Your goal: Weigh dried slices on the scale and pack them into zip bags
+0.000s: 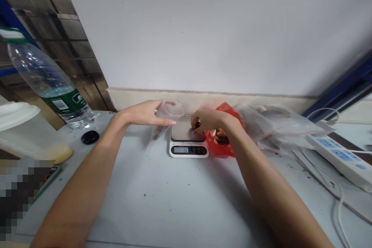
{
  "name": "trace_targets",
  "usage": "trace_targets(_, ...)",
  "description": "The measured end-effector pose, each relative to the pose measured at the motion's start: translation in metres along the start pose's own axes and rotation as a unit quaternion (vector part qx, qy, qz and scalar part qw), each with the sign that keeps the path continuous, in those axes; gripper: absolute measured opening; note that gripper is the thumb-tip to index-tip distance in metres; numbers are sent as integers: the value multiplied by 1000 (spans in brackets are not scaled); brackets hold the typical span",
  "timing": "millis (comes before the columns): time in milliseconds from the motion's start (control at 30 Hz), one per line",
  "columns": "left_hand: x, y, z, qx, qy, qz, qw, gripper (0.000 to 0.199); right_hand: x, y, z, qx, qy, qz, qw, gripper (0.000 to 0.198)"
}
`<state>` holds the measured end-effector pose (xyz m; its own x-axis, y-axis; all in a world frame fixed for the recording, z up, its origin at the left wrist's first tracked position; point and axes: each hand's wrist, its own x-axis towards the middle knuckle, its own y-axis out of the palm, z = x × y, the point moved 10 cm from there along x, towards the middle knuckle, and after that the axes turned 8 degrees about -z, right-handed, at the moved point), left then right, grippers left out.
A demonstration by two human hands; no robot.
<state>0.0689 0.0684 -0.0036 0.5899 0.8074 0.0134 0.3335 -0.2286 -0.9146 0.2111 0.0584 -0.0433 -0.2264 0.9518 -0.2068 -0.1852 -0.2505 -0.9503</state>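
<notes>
A small white digital scale (188, 151) stands on the table near the wall, its display reading about 2.0. My left hand (145, 113) is closed on a clear plastic bag (173, 109), which hangs with its mouth partly open at the scale's left side; a little brown matter shows low in it. Over the right part of the weighing plate, my right hand (209, 118) pinches a small dark piece (198, 124) whose kind I cannot make out. Beside the scale, partly behind my right wrist, lies an open red plastic bag (222, 150) with brown and pale slices inside.
Filled clear bags (276, 124) lie at right, beside a white power strip (340, 159) with loose cables (338, 197). At left stand a water bottle (62, 95) and a white-lidded container (26, 135); a black cap (90, 137) lies nearby. The wall (209, 38) closes off the back.
</notes>
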Motion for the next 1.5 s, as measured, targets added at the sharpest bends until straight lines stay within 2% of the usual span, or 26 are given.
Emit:
trace_targets(133,1,5,3,26,-8,16,1000,86,4,-2,5,1,-41,-20,999,20)
trace_targets(300,4,14,5,32,3,37,999,83,7,-13,4,8,-67,-64,996,18)
trace_targets(533,2,20,4,41,3,59,997,82,6,-19,14,50,-107,-77,990,13)
trace_targets(667,3,25,-1,34,13,66,997,86,-2,-38,24,161,-158,-128,966,6)
trace_targets(800,4,28,-3,33,7,71,997,90,-13,-49,39,261,-208,-142,932,6)
trace_targets(933,3,26,-6,25,5,69,997,86,-18,-54,49,301,-240,-164,908,9)
trace_targets(1067,2,25,-9,15,15,70,997,82,-18,-51,52,341,-247,-146,895,9)
trace_targets(1200,2,20,-9,5,20,58,998,83,-23,-61,50,359,-263,-169,879,9)
trace_targets(1267,1,18,-4,6,4,56,998,87,-23,-66,43,340,-252,-190,886,11)
trace_targets(1333,0,15,2,13,-10,51,999,89,-18,-62,35,280,-219,-197,914,8)
trace_targets(1433,-2,10,7,21,-12,44,999,88,-3,-39,23,138,-144,-143,969,8)
trace_targets(1500,-2,9,9,24,-15,47,998,86,3,-22,17,70,-99,-90,988,7)
